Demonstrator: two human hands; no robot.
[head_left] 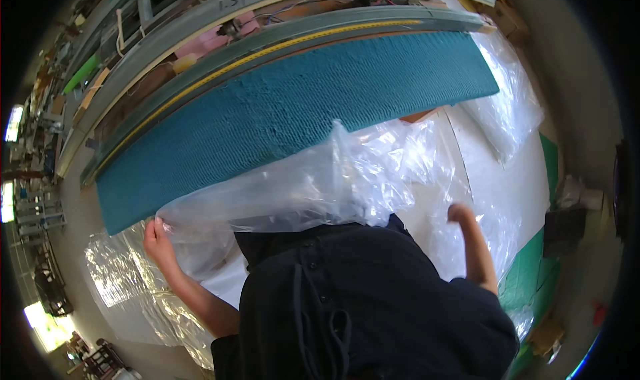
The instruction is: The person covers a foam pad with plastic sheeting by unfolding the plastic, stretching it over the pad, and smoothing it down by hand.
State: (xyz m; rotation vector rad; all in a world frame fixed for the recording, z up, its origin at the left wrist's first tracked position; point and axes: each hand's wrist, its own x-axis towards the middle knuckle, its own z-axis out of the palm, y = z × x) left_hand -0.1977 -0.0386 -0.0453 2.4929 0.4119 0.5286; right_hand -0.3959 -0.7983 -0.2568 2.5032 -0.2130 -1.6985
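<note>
A length of clear plastic film (280,187) lies across my front, along the near edge of a table topped with ribbed teal cloth (300,100). My left hand (159,239) is closed on the left end of the film, beside the table's near left corner. The film runs smooth from there, then bunches into crumpled folds toward the right. Out to my right, my right hand (459,213) is held over more loose clear film; its fingers are mostly hidden, so I cannot see whether it grips anything.
Beyond the teal top runs a yellow measuring tape (260,55) along a metal rail, with wiring and parts behind it. Clear film hangs at the table's right end (510,100). Shiny crumpled film (127,280) lies low on the left. Green sheeting (530,280) covers floor at right.
</note>
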